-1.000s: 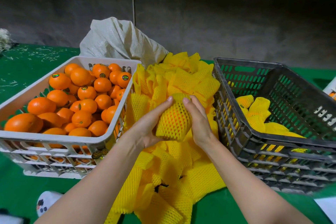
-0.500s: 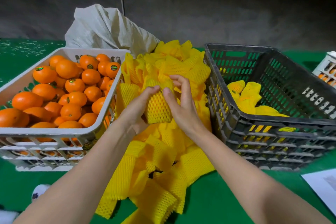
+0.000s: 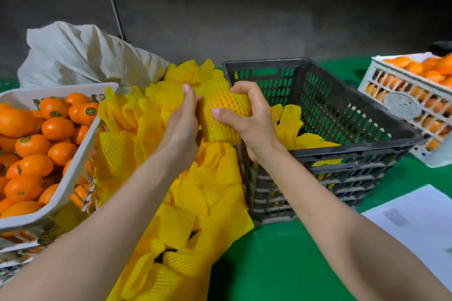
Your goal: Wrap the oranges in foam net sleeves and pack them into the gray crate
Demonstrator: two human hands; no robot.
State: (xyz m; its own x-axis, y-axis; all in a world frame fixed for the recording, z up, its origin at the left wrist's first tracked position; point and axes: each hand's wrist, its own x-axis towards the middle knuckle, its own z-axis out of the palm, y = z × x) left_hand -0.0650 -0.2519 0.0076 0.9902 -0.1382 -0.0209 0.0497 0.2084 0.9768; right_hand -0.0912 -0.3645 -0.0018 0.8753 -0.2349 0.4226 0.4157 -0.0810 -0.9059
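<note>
Risk, slip-out: the net on the sleeved orange (image 3: 223, 115) hangs slack past the fruit at its lower end. If that end stays open and is tipped down, the orange could slide out onto the sleeve pile (image 3: 195, 190).
Risk, drop at handover: two hands share the fruit. If one lets go before the other has a firm hold, it could fall short of the gray crate (image 3: 354, 144) and hit the rim or the green table cover (image 3: 281, 264).
Risk, bruising: the crate looks deep and holds only a few wrapped oranges (image 3: 291, 124) on its floor. A release from rim height means a hard landing.
Left hand (image 3: 182, 127): back toward the camera, pressed against the left side of the sleeved orange, thumb straight up. Fingers are hidden behind the hand, so I cannot tell whether they curl round it.
Right hand (image 3: 249, 124): narrow and curled, fingers over the top, thumb across the near face, holding the sleeved orange.
Location: the fruit is in the air above the pile, just beside the crate's near left corner, not yet inside.
Step, judged: net seated, placing comes next.
Supply: bare oranges (image 3: 36, 144) fill the white crate (image 3: 80, 144) at left.
</note>
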